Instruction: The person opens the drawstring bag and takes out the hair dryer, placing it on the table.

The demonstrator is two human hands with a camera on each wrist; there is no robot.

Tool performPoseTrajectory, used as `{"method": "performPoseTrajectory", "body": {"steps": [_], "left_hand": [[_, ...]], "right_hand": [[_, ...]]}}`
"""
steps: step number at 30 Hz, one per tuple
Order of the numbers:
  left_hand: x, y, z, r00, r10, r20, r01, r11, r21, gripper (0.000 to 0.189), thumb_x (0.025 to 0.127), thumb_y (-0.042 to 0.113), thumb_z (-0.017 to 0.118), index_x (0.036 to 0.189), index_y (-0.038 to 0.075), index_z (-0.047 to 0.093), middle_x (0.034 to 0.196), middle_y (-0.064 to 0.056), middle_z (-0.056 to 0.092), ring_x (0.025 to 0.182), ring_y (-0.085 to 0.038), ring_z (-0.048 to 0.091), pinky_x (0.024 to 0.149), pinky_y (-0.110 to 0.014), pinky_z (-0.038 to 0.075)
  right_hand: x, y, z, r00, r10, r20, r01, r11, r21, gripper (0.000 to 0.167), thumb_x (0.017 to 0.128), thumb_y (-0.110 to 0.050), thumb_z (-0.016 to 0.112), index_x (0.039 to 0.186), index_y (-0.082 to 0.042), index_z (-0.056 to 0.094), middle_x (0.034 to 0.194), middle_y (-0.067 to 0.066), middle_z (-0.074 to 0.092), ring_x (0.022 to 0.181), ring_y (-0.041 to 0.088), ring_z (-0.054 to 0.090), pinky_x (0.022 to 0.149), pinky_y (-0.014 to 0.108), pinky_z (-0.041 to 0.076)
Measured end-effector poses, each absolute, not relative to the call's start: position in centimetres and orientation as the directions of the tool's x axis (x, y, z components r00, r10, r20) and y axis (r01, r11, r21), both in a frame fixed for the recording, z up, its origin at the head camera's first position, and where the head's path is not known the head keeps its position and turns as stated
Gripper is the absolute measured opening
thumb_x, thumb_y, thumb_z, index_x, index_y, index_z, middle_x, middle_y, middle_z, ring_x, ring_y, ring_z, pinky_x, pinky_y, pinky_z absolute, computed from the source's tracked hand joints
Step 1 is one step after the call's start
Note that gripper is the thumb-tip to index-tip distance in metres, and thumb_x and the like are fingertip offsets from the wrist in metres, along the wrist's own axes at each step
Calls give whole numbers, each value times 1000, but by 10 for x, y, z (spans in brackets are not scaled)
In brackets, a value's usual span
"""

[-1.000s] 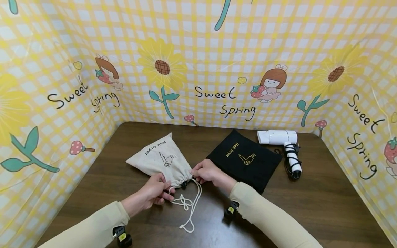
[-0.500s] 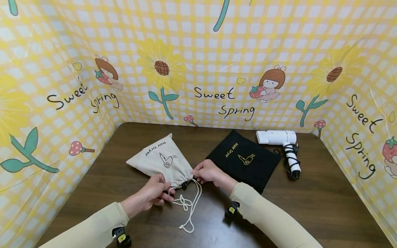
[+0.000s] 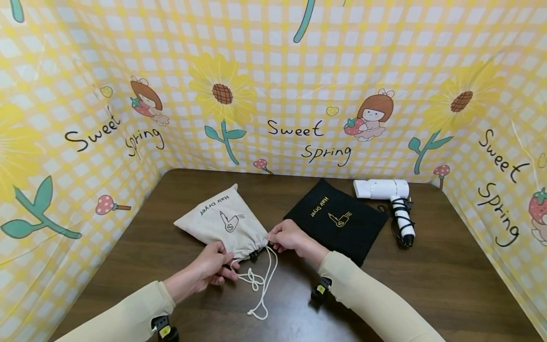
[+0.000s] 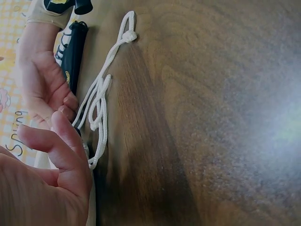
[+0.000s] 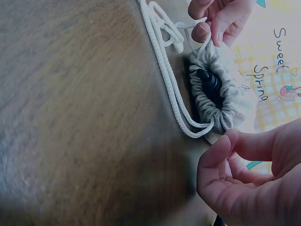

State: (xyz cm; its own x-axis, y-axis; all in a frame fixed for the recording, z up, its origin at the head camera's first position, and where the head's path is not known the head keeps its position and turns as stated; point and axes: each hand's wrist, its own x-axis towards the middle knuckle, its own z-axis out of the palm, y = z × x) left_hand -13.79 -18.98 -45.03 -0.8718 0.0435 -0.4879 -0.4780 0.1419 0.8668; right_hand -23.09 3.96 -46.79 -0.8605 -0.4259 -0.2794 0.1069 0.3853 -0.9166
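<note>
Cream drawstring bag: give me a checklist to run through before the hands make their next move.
1. Left hand pinching the rim of the cream bag: ok.
2. Right hand pinching the rim on the other side: ok.
3. Mouth drawn fully closed: not ok; it is gathered, but the right wrist view shows a gap.
4. Contents identified: cannot tell; only the end of a black item shows in the mouth.
5. Drawstring free of loops: not ok; it lies slack and looped on the table.
6. White hair dryer clear of both hands: ok; it lies to the right of the black bag.
</note>
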Motion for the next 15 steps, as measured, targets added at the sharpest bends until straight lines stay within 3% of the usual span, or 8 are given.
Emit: {"method": "performPoseTrajectory", "body": {"steps": [7, 15], "left_hand": [[-135, -188, -452, -877, 8, -481, -472, 179, 863, 17, 111, 11, 52, 102, 1, 41, 92, -16, 71, 59, -19, 71, 43, -21, 43], [-136, -187, -452, -882, -33, -469, -464, 232, 855, 23, 107, 19, 63, 98, 2, 51, 88, -16, 74, 57, -22, 72, 40, -22, 43]], "right_hand": [[-228, 40, -467, -869, -417, -266, 124, 338, -933, 11, 99, -3, 71, 97, 7, 76, 76, 4, 62, 63, 13, 59, 58, 24, 53], [-224, 37, -463, -877, -422, -230, 61, 376, -925, 12, 96, -7, 77, 96, 5, 75, 72, 5, 67, 59, 12, 62, 59, 28, 58]]}}
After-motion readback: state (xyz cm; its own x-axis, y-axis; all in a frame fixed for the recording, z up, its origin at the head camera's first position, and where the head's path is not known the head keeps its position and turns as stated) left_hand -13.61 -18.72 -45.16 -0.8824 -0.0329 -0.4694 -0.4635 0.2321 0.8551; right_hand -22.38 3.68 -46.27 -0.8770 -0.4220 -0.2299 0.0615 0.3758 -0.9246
